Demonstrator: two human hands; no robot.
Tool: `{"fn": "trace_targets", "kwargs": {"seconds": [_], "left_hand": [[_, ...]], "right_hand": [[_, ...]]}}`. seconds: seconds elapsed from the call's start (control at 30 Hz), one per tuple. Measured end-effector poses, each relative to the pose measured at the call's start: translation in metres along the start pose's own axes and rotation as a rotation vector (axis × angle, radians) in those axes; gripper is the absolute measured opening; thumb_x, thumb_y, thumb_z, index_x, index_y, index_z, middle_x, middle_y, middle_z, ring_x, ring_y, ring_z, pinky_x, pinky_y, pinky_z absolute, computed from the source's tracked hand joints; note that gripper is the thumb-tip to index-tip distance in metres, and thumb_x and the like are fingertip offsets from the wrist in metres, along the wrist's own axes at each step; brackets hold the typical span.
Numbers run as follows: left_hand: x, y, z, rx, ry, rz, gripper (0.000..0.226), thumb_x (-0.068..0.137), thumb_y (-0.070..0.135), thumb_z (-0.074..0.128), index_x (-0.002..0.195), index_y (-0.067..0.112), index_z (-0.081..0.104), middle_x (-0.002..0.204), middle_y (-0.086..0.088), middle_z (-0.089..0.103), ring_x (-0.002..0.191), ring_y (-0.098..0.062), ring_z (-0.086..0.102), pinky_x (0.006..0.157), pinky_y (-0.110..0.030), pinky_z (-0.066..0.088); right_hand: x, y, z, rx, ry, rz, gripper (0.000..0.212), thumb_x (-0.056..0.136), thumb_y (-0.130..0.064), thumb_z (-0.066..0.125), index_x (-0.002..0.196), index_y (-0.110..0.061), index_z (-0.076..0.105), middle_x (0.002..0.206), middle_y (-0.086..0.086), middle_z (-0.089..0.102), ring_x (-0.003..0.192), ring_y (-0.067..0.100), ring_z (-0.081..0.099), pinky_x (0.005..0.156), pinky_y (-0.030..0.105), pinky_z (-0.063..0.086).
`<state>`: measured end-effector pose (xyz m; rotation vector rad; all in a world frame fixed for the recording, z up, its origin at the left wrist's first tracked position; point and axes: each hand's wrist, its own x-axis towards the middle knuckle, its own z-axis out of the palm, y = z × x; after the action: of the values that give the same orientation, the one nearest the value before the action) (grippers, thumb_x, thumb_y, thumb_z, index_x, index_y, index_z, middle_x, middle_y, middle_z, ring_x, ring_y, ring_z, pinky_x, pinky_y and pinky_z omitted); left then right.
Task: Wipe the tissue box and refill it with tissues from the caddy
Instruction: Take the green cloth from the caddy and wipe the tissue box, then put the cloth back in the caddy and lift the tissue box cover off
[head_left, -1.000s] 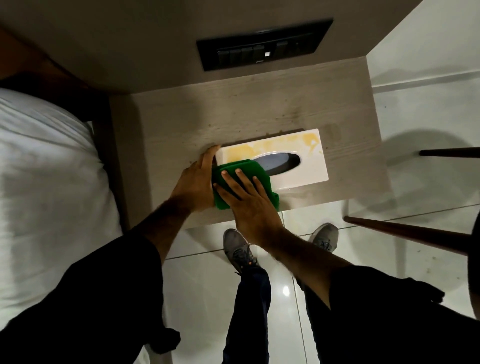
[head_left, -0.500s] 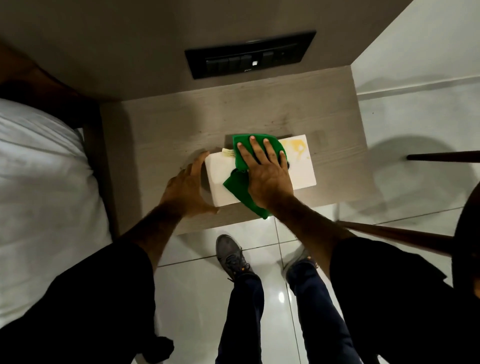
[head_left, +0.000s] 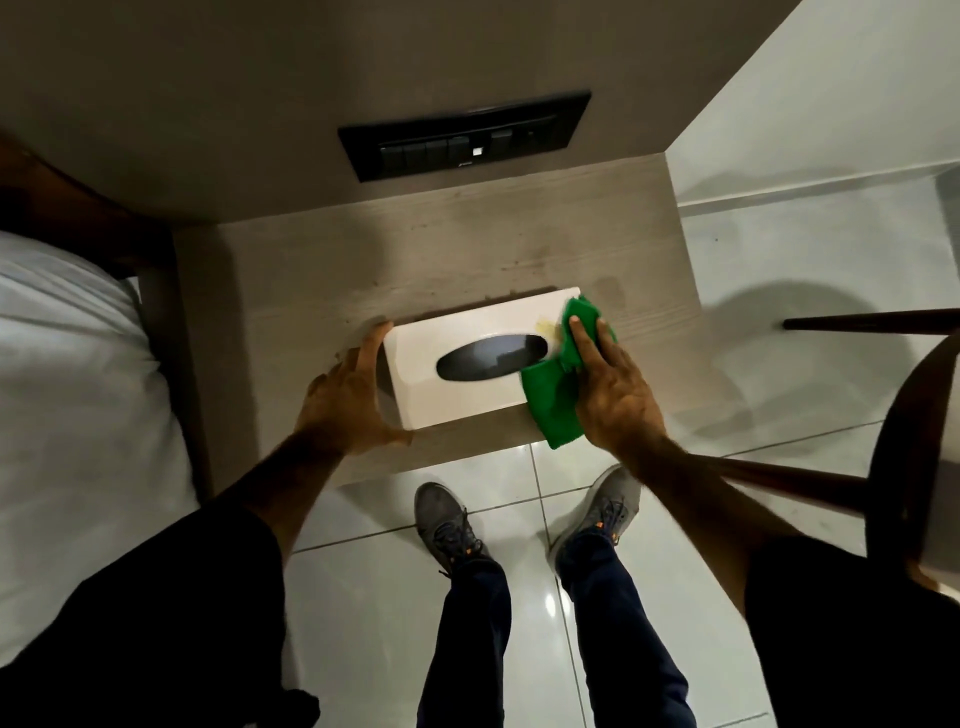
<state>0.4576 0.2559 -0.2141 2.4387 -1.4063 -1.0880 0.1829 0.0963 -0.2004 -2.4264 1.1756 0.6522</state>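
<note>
White tissue box (head_left: 467, 379) sits flat near the front edge of the bedside table (head_left: 322, 270), dark oval slot up; left hand (head_left: 348, 400) braces the box's left end, fingers spread open against it, thumb at the near corner, not closed around anything. Right hand (head_left: 613, 389) presses a green cloth (head_left: 553, 405) flat onto the box's right end, fingers extended over it, cloth trailing off the near edge below the palm; a yellowish smear (head_left: 545, 326) shows just left of the fingertips, between the cloth and the slot.
</note>
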Motion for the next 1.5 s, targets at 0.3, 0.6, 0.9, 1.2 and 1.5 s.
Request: {"fn": "trace_targets", "kwargs": {"seconds": [0.3,0.6,0.9,1.2,1.5], "left_hand": [[0.000,0.004,0.001,0.026,-0.017,-0.015,0.148,0.048,0.042,0.095,0.154,0.033,-0.007,0.147,-0.013,0.044,0.128,-0.036,0.051,0.103,-0.060,0.044],[-0.001,0.011,-0.014,-0.005,-0.157,-0.064,0.151,0.047,0.045,0.097,0.153,0.037,-0.010,0.155,-0.011,0.034,0.138,-0.036,0.041,0.108,-0.063,0.038],[-0.041,0.040,0.001,-0.221,0.202,-0.135,0.125,0.059,0.020,0.094,0.152,0.033,0.011,0.155,-0.005,0.030,0.139,-0.029,0.037,0.108,-0.048,0.039],[-0.108,0.130,0.030,0.078,0.122,-0.080,0.091,0.077,0.023,0.079,0.151,0.022,0.027,0.152,-0.015,0.040,0.137,-0.038,0.040,0.107,-0.060,0.039],[-0.089,0.364,0.067,0.289,0.020,0.558,0.071,0.085,0.031,0.064,0.150,0.019,0.039,0.161,-0.008,0.030,0.148,-0.030,0.028,0.117,-0.057,0.028]], "right_hand": [[-0.072,-0.044,0.034,0.430,0.091,0.086,0.085,0.089,0.001,0.049,0.157,-0.034,0.012,0.167,0.002,-0.002,0.125,0.032,0.048,0.096,0.037,0.049],[-0.101,-0.120,0.071,0.904,-0.230,-0.060,0.044,0.106,-0.024,0.038,0.150,-0.026,0.035,0.139,0.004,0.057,0.114,0.014,0.061,0.090,0.021,0.053],[-0.144,-0.038,0.053,1.368,-0.219,0.012,0.042,0.100,-0.038,0.037,0.139,-0.054,0.041,0.133,-0.007,0.061,0.124,0.012,0.057,0.106,0.041,0.048],[-0.224,0.080,-0.060,1.198,0.287,0.200,0.040,0.101,-0.050,0.031,0.140,-0.056,0.036,0.122,-0.010,0.065,0.106,0.007,0.065,0.088,0.024,0.055],[-0.274,0.248,-0.119,0.849,0.846,0.694,0.033,0.106,-0.027,0.034,0.139,-0.028,0.041,0.114,0.006,0.069,0.095,0.031,0.066,0.075,0.033,0.047]]}}
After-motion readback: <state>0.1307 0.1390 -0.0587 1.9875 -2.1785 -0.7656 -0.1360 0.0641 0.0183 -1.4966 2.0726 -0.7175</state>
